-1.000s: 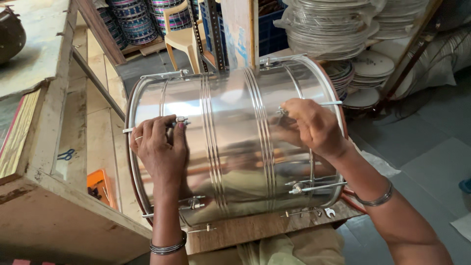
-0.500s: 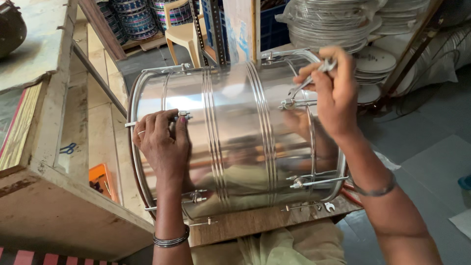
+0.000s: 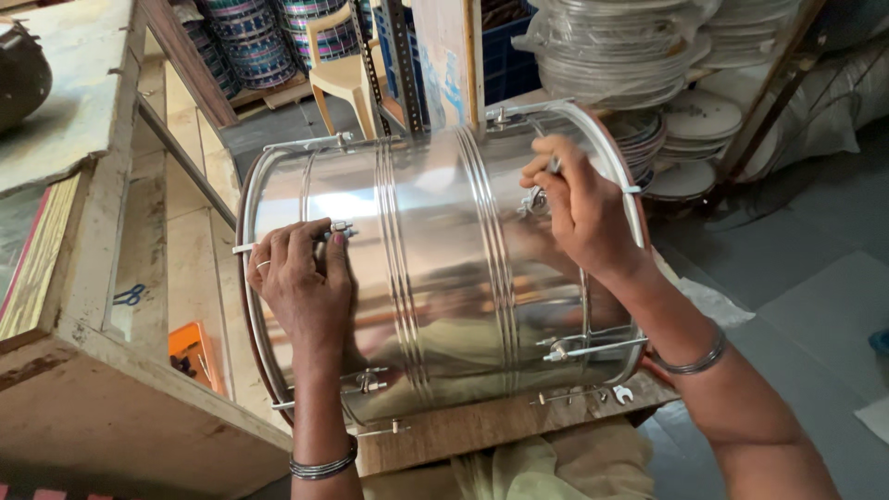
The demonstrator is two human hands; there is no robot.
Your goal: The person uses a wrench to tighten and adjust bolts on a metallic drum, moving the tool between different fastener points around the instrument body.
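A shiny steel drum shell (image 3: pixel 435 278) lies on its side across a wooden board (image 3: pixel 463 431) in front of me. My left hand (image 3: pixel 301 282) rests on the shell near its left hoop, fingers closed around a tension rod (image 3: pixel 243 248) beside a small lug (image 3: pixel 341 228). My right hand (image 3: pixel 579 213) is at the right hoop. It pinches a thin metal piece (image 3: pixel 556 167) against a lug there. Both wrists wear metal bangles. More rods and lugs show along the lower side of the shell (image 3: pixel 593 350).
A small spanner (image 3: pixel 622 393) lies on the board's right end. A wooden bench (image 3: pixel 93 120) stands at the left, with an orange box (image 3: pixel 190 352) and blue scissors (image 3: pixel 128 296) below it. A plastic chair (image 3: pixel 338 79) and stacked drum heads (image 3: pixel 630 46) stand behind.
My right hand rose from the shell's middle to the upper right hoop, then came down a little onto a lug by that hoop. My left hand stayed on its rod.
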